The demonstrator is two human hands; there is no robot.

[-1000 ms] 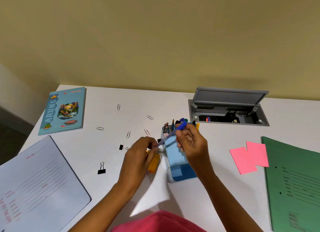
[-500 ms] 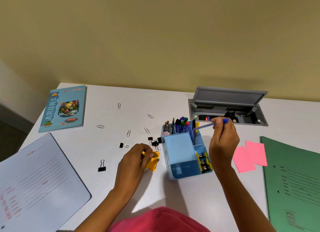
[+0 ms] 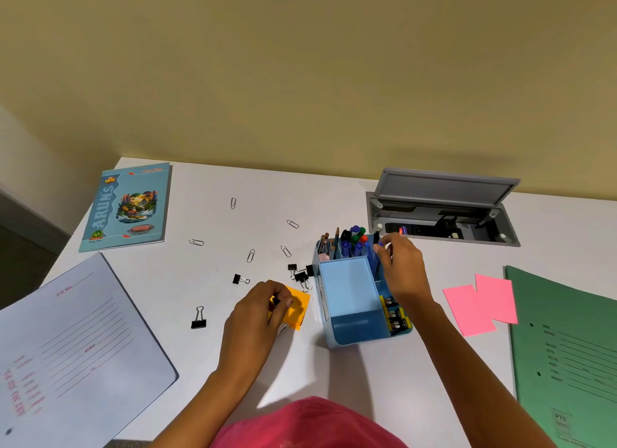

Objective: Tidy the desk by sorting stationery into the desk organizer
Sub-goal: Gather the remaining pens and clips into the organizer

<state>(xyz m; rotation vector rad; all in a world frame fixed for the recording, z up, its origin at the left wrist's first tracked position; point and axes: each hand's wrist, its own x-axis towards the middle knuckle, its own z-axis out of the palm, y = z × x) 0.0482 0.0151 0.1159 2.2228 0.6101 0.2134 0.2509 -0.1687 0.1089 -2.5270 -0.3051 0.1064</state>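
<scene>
Leftmost, well left of the desk organizer (image 3: 349, 294), a white folder (image 3: 83, 340) and a blue notebook (image 3: 127, 207) are laid on the desk (image 3: 207, 277). Nearer its left side, paper clips (image 3: 250, 255) and black binder clips (image 3: 199, 319) are scattered. Just left of it, a small black clip (image 3: 276, 301) is pinched by the left hand (image 3: 257, 310) above an orange note pad (image 3: 297, 305). In its rear right compartment, a blue pen (image 3: 376, 258) is pinched upright by the right hand (image 3: 404, 267). Right of it, pink notes (image 3: 480, 304) and a green folder (image 3: 567, 347) are laid.
</scene>
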